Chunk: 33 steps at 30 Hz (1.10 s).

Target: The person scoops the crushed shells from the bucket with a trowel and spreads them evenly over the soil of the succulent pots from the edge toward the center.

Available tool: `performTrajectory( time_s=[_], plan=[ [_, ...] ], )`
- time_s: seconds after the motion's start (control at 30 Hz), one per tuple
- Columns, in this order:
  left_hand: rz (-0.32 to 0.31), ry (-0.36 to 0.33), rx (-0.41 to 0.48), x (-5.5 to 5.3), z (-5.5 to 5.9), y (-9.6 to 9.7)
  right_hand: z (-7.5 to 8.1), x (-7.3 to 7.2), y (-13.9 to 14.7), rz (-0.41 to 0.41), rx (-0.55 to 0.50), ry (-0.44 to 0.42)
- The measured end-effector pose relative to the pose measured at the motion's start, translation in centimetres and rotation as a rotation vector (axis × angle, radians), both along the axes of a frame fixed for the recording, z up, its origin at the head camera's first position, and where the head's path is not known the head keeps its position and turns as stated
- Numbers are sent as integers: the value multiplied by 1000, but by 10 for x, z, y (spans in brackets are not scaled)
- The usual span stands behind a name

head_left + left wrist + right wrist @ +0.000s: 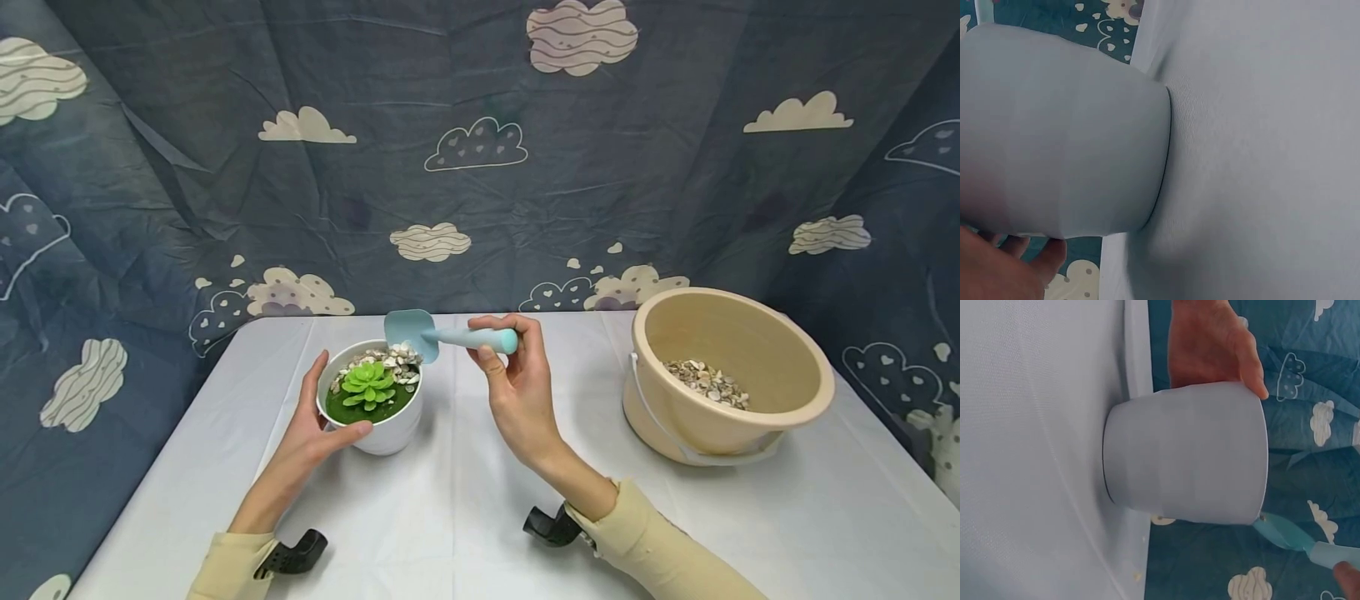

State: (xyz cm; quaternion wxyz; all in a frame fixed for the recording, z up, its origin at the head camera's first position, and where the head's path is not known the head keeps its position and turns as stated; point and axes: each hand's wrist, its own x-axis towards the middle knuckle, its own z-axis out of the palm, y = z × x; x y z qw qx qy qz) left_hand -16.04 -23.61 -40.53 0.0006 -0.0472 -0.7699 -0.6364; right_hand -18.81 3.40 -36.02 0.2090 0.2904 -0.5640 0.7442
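Observation:
A white flowerpot stands on the table with a green succulent in it. Pale stones cover the back and right of its green surface. My left hand grips the pot from the left, thumb along the near rim and fingers round the side. In the right wrist view, that hand sits against the pot wall. With my right hand I pinch the handle of a light blue hand trowel. The trowel's blade is tilted at the pot's right rim.
To the right stands a beige bucket with stones at its bottom and a white handle hanging down its front. A white cloth covers the table. Behind it hangs a dark blue curtain with cloud prints.

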Motion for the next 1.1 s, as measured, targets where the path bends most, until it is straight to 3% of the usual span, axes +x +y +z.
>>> performTrajectory(
  time_s=[0.63, 0.93, 1.1],
  plan=[
    [20, -39, -37, 1, -2, 3, -4, 7, -4, 1, 58, 59],
    [25, -34, -52, 1, 0, 3, -3, 5, -5, -16, -19, 52],
    [32, -6, -61, 1, -2, 2, 0, 2, 2, -3, -79, -4]
  ],
)
